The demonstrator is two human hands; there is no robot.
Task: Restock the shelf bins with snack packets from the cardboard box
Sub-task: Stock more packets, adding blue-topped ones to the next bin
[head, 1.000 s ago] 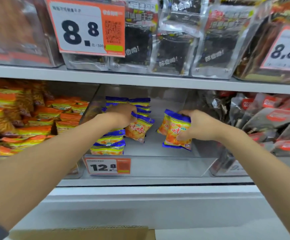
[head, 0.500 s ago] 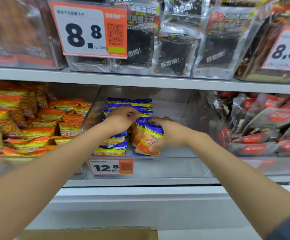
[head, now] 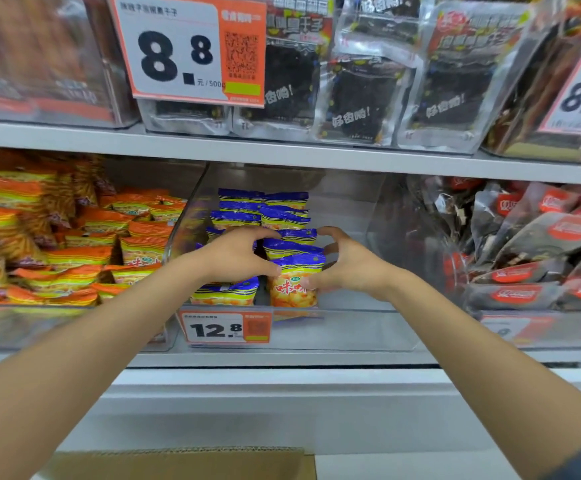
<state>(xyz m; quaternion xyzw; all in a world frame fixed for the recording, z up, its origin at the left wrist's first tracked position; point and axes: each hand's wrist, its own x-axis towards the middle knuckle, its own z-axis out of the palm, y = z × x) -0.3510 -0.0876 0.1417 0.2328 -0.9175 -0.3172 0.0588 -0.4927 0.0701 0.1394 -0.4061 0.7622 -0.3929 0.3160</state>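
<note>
**Location.** The snack packets sit in the clear bin directly above and behind the 12.8 price tag. One stack lies flat just above the tag. A standing row begins beside the tag's far edge, with its front packet upright. The cardboard box is well below the tag, at the bottom edge of view, and its contents are hidden.

**Hands.** The right hand cups the standing row, with the thumb on the front packet's face and the fingers arched over the packets behind. The left hand is curved in a C against the row's other side. Whether it grips or only steadies cannot be told.

**Handling, as judged.**
- The packets look like light, puffed film pouches, soft to the squeeze.
- The film appears glossy and probably slick.
- The contents are likely brittle.
- An upright packet will tip forward readily.

**Recommended hold.** Pinch lightly at the sealed blue top edge, or press flat on both faces. Avoid crushing the middle.
</note>
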